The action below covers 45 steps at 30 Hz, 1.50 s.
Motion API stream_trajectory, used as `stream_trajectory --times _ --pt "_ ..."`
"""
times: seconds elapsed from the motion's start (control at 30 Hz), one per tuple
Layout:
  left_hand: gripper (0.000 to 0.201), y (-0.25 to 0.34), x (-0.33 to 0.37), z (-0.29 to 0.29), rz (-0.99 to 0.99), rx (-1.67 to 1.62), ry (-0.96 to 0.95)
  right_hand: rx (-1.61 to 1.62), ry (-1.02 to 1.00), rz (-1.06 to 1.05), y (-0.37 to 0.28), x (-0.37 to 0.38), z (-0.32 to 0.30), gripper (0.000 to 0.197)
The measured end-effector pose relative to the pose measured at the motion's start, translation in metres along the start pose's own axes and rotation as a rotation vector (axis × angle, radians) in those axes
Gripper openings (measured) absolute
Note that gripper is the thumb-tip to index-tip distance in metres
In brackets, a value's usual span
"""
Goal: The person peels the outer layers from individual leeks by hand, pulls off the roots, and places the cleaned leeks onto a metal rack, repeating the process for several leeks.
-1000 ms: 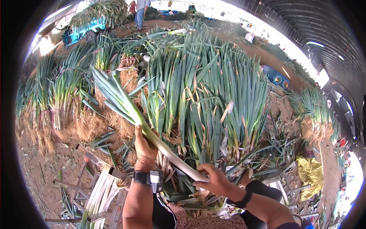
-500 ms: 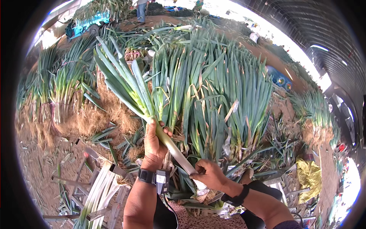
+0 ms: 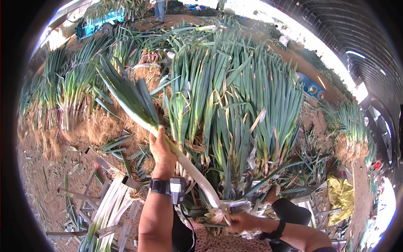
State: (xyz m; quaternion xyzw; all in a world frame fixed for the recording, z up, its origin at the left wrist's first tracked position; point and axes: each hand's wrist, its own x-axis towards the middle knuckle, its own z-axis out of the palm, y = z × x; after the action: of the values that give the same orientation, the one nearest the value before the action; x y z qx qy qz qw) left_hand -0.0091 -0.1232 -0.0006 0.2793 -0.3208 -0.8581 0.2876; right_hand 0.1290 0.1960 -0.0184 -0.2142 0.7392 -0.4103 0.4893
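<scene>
My left hand [image 3: 163, 153] grips a long green onion [image 3: 195, 176] around the upper part of its pale stalk. The onion lies aslant, with dark green leaves fanning to the upper left and its root end pointing down toward my lap. Close beside that root end [image 3: 216, 215] is my right hand [image 3: 245, 222], its fingers curled together and smeared by motion. A pale, blurred strip shows just above the right hand; what the fingers hold is not clear. Directly beyond both hands stands a dense pile of green onions [image 3: 239, 109], leaves upward.
At lower left, a metal rack [image 3: 108, 231] holds several white-stalked onions [image 3: 110, 206]. Tied, rooted bundles [image 3: 69, 105] stand at far left. A yellow sack [image 3: 341, 197] lies at right. A blue cart [image 3: 98, 28] and a standing person [image 3: 160, 10] are at the back.
My right hand has moved down and right from the lower stalk, past the root end. The onion has turned, its leaves now closer together, and my left hand has shifted slightly left.
</scene>
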Motion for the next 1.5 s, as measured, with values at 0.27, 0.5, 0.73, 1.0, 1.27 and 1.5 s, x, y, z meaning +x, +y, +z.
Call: stream_trajectory --times 0.27,0.5,0.73,1.0,1.27,1.5 --pt "0.038 -0.007 -0.016 -0.006 0.086 -0.11 -0.294 -0.335 0.746 -0.447 -0.041 0.044 -0.023 0.05" --pt "0.038 -0.007 -0.037 0.006 -0.265 -0.427 -0.524 -0.323 0.806 -0.454 -0.039 0.079 -0.039 0.039" --pt "0.024 -0.007 -0.043 0.008 -0.258 -0.367 -0.594 -0.361 0.826 -0.417 -0.08 0.095 -0.053 0.022" --pt "0.034 -0.027 -0.046 0.003 -0.208 -0.345 -0.663 -0.338 0.974 -0.532 -0.143 0.122 -0.075 0.02" --pt "0.03 -0.037 -0.054 0.006 -0.243 -0.319 -0.684 -0.519 0.903 -0.363 -0.157 0.12 -0.093 0.018" --pt "0.033 -0.034 -0.05 0.004 -0.332 -0.299 -0.653 -0.452 0.93 -0.281 -0.145 0.122 -0.099 0.017"
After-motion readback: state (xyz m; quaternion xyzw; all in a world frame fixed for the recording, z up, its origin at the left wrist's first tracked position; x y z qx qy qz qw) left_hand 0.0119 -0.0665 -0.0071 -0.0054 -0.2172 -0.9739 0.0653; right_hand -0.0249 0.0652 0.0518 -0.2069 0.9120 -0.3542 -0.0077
